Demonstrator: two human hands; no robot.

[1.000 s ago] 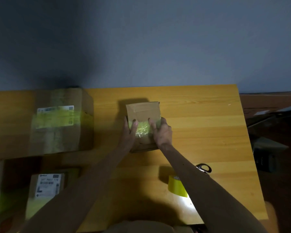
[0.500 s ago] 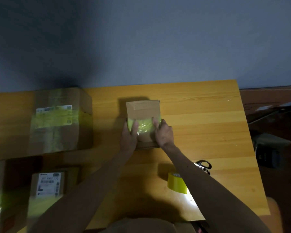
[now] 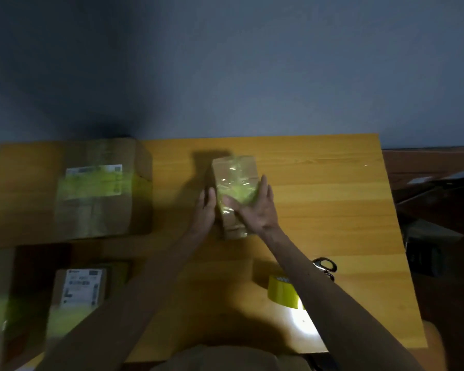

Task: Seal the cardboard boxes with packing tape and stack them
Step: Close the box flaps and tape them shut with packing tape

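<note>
A small cardboard box stands in the middle of the wooden table, with yellowish clear tape across its top. My right hand lies flat on the tape with its fingers spread. My left hand rests against the box's left side with straight fingers. A roll of yellow packing tape lies near the front edge, partly hidden behind my right forearm. A large taped box with a white label stands at the left. A smaller labelled box sits at the front left.
Scissors lie just right of my right forearm, close to the tape roll. The table's right edge drops off to dark objects on the floor. A grey wall rises behind the table.
The small box has turned, and its long side now runs away from me. My right hand moved onto its top and flattened; my left hand slid to its left side.
</note>
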